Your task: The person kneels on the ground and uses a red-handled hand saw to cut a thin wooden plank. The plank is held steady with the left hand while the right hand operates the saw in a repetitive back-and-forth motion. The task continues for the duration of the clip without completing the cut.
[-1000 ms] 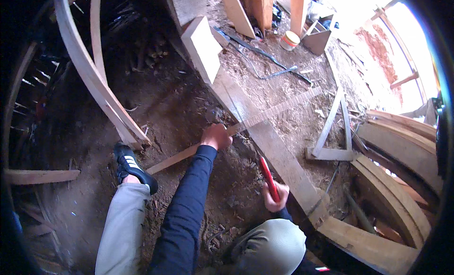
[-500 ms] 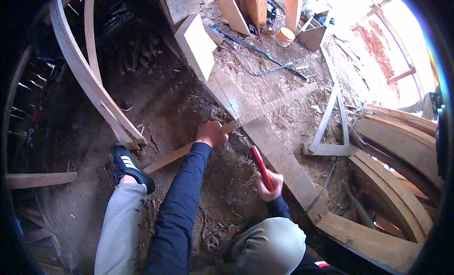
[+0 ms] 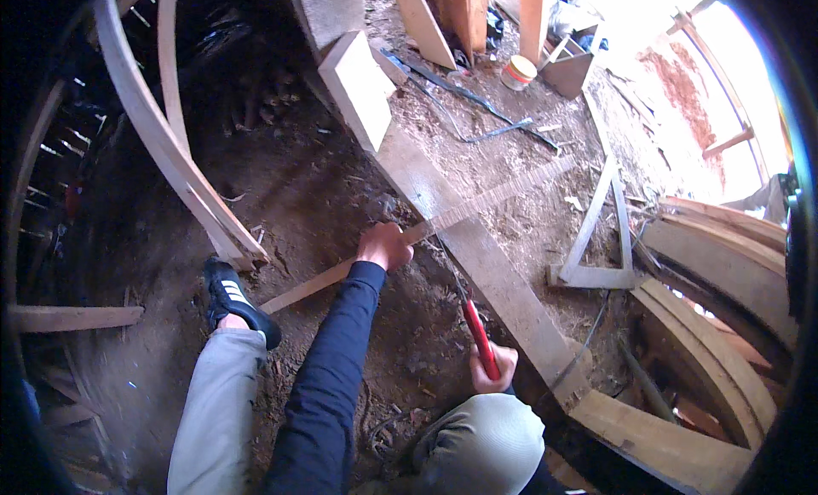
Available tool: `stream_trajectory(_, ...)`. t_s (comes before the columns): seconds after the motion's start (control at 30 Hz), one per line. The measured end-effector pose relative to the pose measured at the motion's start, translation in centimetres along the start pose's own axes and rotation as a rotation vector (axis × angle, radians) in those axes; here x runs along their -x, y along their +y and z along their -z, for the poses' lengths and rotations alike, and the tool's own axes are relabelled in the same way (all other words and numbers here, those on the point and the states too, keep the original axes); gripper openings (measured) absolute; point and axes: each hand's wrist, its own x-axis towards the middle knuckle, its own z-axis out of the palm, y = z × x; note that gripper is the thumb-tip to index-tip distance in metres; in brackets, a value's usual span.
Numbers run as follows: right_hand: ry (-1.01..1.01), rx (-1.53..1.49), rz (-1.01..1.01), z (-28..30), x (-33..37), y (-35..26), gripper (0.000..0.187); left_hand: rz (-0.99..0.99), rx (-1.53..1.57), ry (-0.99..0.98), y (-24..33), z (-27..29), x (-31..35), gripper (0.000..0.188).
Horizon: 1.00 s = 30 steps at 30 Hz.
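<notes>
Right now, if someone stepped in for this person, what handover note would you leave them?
Left hand presses a thin wooden slat down where it crosses the long plank. Right hand grips the red-handled saw, its blade meeting the slat just right of the left hand. The slat looks still in one piece; I can't tell how deep the cut is. Left: finish sawing through.

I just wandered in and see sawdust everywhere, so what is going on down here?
A person crouches on a dirt floor strewn with wood chips. Their left hand presses a thin wooden strip down where it crosses a wide plank. Their right hand grips a red-handled handsaw, its blade reaching up to the strip beside the left hand. Curved timber pieces lie around.
</notes>
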Motion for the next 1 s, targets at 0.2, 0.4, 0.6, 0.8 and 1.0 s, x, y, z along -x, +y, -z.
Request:
stream_trajectory(0.2, -0.04, -0.179, -0.008, -1.3, -2.9, 0.7, 0.006, -0.034, 0.029, -0.039, 0.5, 0.2, -0.1, 0.035)
stream_trajectory(0.4, -0.057, -0.173, -0.064, -0.6, -2.5, -1.4, 0.004, -0.02, 0.013, 0.016, -1.1, -1.5, -1.1, 0.037)
stream_trajectory(0.6, -0.03, -0.083, -0.012, -0.3, 0.3, 0.2, 0.013, 0.026, 0.019, 0.002, -0.9, 0.2, 0.1, 0.036)
stream_trajectory(0.8, -0.017, -0.213, -0.128, -1.1, -2.3, 0.3, 0.004, -0.037, 0.027, -0.023, -0.4, -0.7, -0.4, 0.034)
stream_trajectory(1.0, 0.059, -0.029, -0.12, 1.4, 4.9, 0.5, 0.013, 0.022, 0.036, -0.013, 0.0, 0.3, -0.4, 0.034)
